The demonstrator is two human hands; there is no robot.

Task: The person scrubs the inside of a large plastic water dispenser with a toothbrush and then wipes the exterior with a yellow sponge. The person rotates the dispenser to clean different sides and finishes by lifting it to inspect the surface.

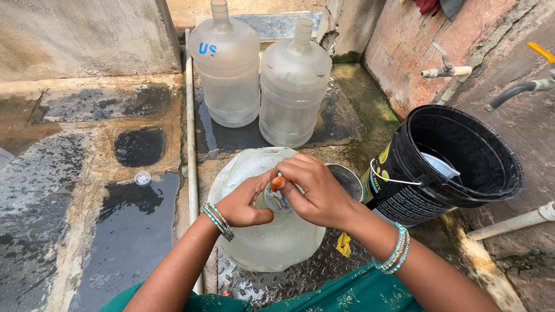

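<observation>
A large clear water jar [254, 242] stands on the wet metal plate right below me. My left hand [245, 202] curls around its neck. My right hand [315, 188] is closed on a thin blue-handled tool [282, 193] that goes down into the jar's mouth; the tool's lower end is hidden inside. Both wrists wear beaded bangles. Two more clear water jars, one [226, 69] with a blue mark and one [293, 86] beside it, stand upright farther back.
A black bucket [491, 167] with a wire handle and a white thing inside sits at the right, under wall taps [448, 70]. A small metal pot [348, 178] lies behind my right hand. A white pipe [189, 127] runs along the wet floor; a small cap [143, 178] lies left.
</observation>
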